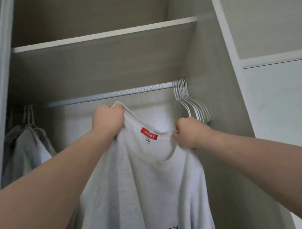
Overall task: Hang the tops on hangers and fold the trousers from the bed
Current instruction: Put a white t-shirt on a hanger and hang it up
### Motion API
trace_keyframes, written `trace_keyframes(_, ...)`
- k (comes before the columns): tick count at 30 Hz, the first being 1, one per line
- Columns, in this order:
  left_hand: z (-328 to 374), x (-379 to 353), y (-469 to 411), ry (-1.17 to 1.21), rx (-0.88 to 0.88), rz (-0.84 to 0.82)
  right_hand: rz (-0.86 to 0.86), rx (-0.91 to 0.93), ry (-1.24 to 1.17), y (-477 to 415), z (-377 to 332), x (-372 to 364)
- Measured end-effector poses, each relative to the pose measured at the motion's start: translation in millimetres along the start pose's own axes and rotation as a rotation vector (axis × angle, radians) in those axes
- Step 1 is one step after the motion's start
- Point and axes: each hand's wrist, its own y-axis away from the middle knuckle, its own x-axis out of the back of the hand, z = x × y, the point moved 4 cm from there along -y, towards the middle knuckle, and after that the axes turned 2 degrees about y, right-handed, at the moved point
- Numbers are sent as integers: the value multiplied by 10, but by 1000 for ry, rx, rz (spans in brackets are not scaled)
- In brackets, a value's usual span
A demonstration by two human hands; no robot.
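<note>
— Our forearms frame the white top [140,183], which hangs before the open wardrobe. We have our left hand [108,120] clenched on one shoulder and our right hand [189,133] pinching the collar's other side.
— Then we should lift evenly, keep the neckline level, and aim for the bare rail [108,95] between the grey clothes [29,149] and the spare hangers [191,104].
— Whether a hanger sits inside, we cannot tell.
</note>
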Motion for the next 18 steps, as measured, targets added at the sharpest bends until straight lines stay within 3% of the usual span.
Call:
trace_keyframes(2,36,-122,-135,-10,-20,-3,23,13,142,-97,-2,-12)
trace_keyframes(7,82,-447,-258,-99,-62,-51,445,143,468,-377,-100,125)
trace_keyframes(13,40,-629,-365,-216,-78,-34,319,-91,638,-823,216,82)
trace_keyframes(18,-69,-508,-517,-245,-72,44,377,-90,663,-985,373,54)
